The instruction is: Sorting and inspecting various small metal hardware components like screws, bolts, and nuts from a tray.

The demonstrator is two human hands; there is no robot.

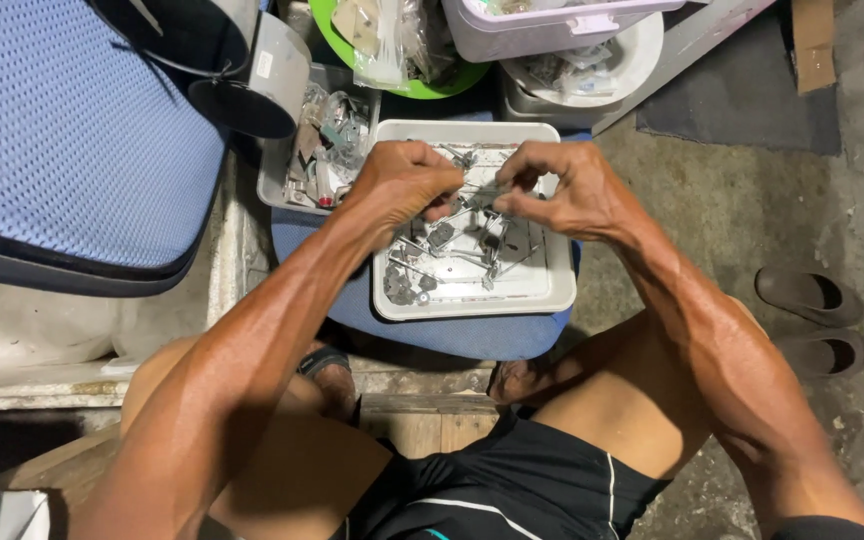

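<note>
Your left hand [404, 185] and right hand [562, 190] both pinch a small metal wire part [480, 190] just above the white tray [552, 290], fingers clamped on its ends; it looks light, stiff and springy, so grip near the bends

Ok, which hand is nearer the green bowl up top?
Left. The left hand is bunched over the white tray's upper left corner, just below the green bowl. The right hand is over the tray's upper right, farther from the bowl.
</note>
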